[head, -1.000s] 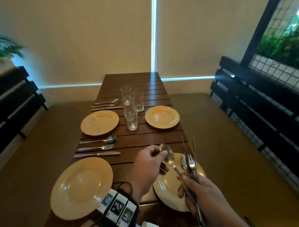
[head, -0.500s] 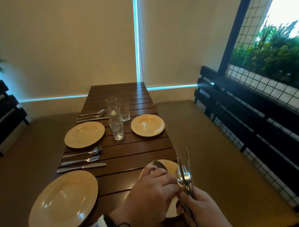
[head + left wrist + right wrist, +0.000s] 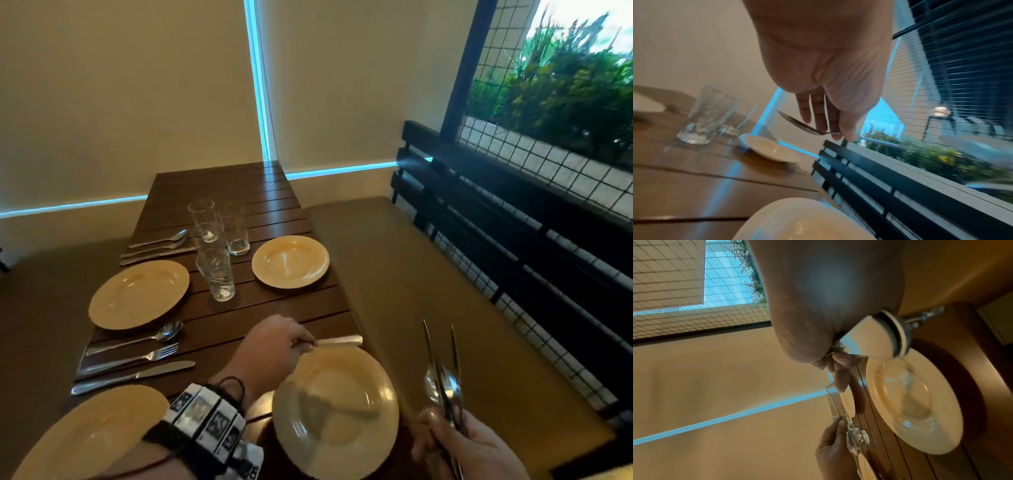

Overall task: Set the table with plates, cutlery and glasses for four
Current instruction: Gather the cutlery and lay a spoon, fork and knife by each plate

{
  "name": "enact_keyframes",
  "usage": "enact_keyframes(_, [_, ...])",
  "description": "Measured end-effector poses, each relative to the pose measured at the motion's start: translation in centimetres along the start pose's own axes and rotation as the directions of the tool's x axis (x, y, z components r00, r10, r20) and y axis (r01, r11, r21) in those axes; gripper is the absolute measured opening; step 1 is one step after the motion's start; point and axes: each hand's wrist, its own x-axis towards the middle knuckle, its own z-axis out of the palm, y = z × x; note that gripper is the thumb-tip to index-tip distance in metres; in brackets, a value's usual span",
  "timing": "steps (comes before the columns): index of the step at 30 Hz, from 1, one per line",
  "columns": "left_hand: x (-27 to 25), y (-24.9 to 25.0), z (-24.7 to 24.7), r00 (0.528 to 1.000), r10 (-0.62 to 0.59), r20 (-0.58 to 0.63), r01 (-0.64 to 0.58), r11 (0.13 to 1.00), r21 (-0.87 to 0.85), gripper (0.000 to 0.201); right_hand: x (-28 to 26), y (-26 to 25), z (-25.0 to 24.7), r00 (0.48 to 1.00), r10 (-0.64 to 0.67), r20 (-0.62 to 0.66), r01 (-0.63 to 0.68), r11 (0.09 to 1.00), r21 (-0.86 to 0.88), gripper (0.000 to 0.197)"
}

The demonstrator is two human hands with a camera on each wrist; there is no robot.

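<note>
My left hand (image 3: 301, 342) pinches a spoon (image 3: 339, 341) just beyond the near right plate (image 3: 335, 411). The spoon's handle points toward the table's right edge. In the left wrist view my fingers (image 3: 818, 120) hold the spoon (image 3: 795, 121) by its neck, bowl to the left; I cannot tell whether it touches the wood. My right hand (image 3: 445, 431) grips a bundle of cutlery (image 3: 442, 383) upright, right of that plate and off the table. Three more plates are laid: near left (image 3: 89, 435), far left (image 3: 138, 294), far right (image 3: 290, 262).
Several glasses (image 3: 215, 250) stand clustered in the middle of the wooden table (image 3: 239, 192). Spoon, fork and knife sets lie by the far left plate (image 3: 157, 243) and the near left plate (image 3: 137, 356). A cushioned bench (image 3: 428, 291) with a black slatted back runs along the right.
My left hand took the spoon from the bundle and carried it forward past the near right plate. My right hand moved right with the remaining cutlery. My view turned right.
</note>
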Motion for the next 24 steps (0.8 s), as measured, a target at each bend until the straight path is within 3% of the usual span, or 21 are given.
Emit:
enact_keyframes(3, [3.8,-2.5,2.4,0.981,-0.184,0.062,0.181,0.982,0.046,0.020,1.1,-0.6,-0.2,0.997,0.050,-0.057,-0.052,0.998,-0.031,0.010])
enact_keyframes(8, [7.6,-5.2,6.3,0.930,-0.318,0.184,0.305,0.947,0.096,0.016,3.2,-1.3,-0.2,0.989,0.117,-0.096,-0.130,0.980,-0.153,0.029])
enact_keyframes(12, [8.9,-7.0,8.3,0.911,-0.312,0.269,0.286,0.949,0.132,0.017,4.6,-3.2,0.9,0.976,0.183,-0.114,-0.197,0.973,-0.120,0.104])
enact_keyframes(13, [9.2,-7.3,8.7,0.912,-0.301,0.279,0.271,0.952,0.140,0.018,4.9,-3.6,1.2,0.973,0.189,-0.129,-0.202,0.974,-0.100,0.105])
enact_keyframes(18, [10.4,-7.6,9.3,0.920,-0.234,0.314,0.193,0.969,0.156,0.024,5.4,-5.6,2.5,0.972,0.203,-0.122,-0.213,0.973,-0.083,0.059])
enact_keyframes(24, [10.3,-7.2,9.3,0.913,-0.214,0.347,0.156,0.970,0.189,0.025,5.6,-6.6,3.7,0.956,0.257,-0.140,-0.260,0.965,-0.009,0.082])
